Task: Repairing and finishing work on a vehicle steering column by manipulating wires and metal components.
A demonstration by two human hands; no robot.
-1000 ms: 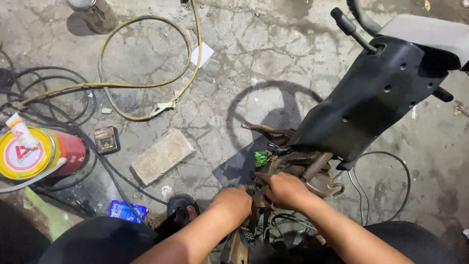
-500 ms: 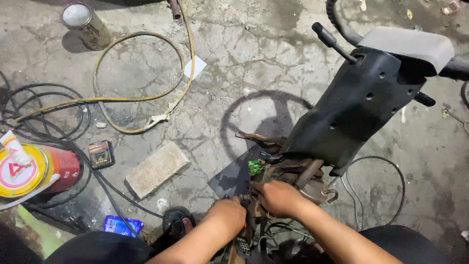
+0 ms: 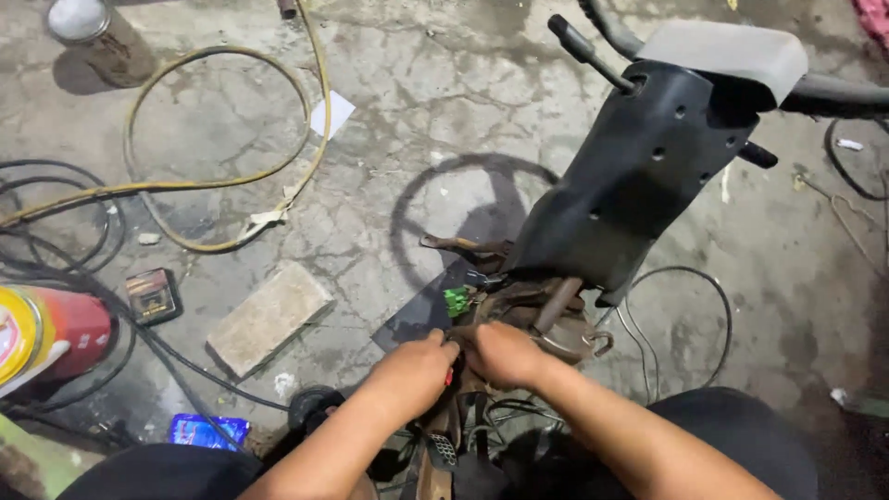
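Below the black cover [image 3: 639, 176], the left hand [image 3: 412, 370] and right hand [image 3: 505, 356] both close on the rusty bracket [image 3: 546, 310], a red handle showing under the left. Cramped, greasy metal could make either slip toward the green connector [image 3: 456, 301] and wires [image 3: 676, 315].

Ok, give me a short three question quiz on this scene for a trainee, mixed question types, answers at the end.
1. True or false: both hands, left hand and right hand, are on the rusty metal parts below the black scooter panel.
2. What lies looped on the concrete floor at upper left? A) yellow hose B) chain C) rope
3. What colour is the small connector just above the hands?

Key: 1 true; 2 A, the yellow hose; 3 green.
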